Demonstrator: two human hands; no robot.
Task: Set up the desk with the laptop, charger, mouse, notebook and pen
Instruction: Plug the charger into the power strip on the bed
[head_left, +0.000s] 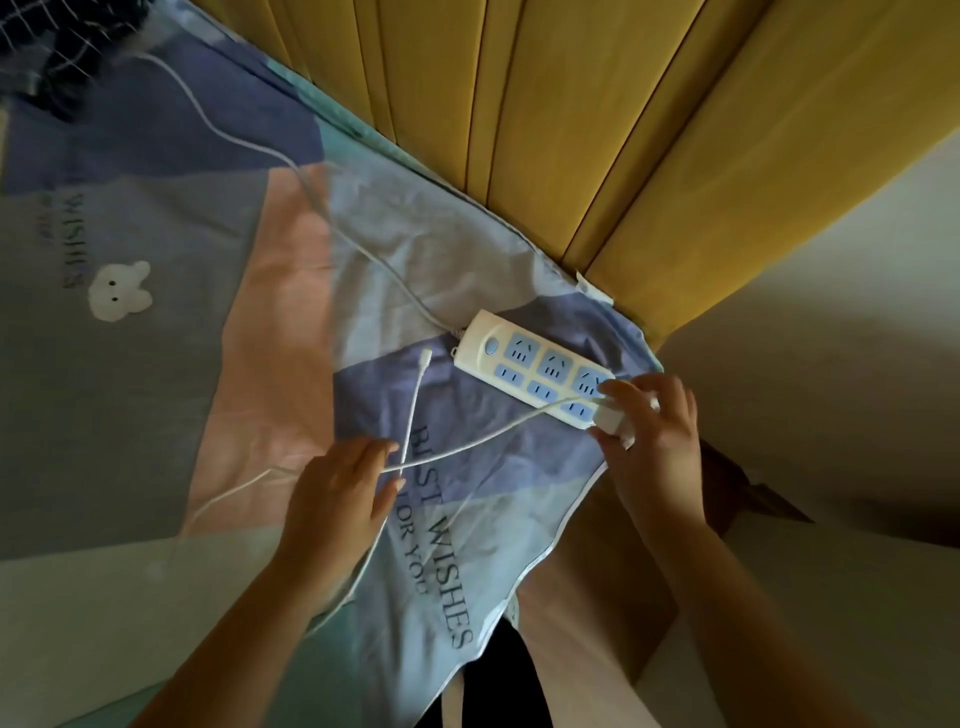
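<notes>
A white power strip (530, 364) with blue sockets lies on the patterned bed sheet near the bed's corner. My right hand (652, 431) grips the white charger plug (615, 415) at the strip's near end. From the plug the thin white charger cable (467, 447) runs left across the sheet, and its free connector tip (426, 357) lies just left of the strip. My left hand (340, 491) rests flat on the sheet with its fingers over the cable. No laptop, mouse, notebook or pen is in view.
The power strip's own thick white cord (311, 192) runs up and left across the sheet towards dark checked cloth (62, 47) at the top left. A yellow padded headboard (623, 130) stands behind the bed. A white wall (831, 338) is at the right.
</notes>
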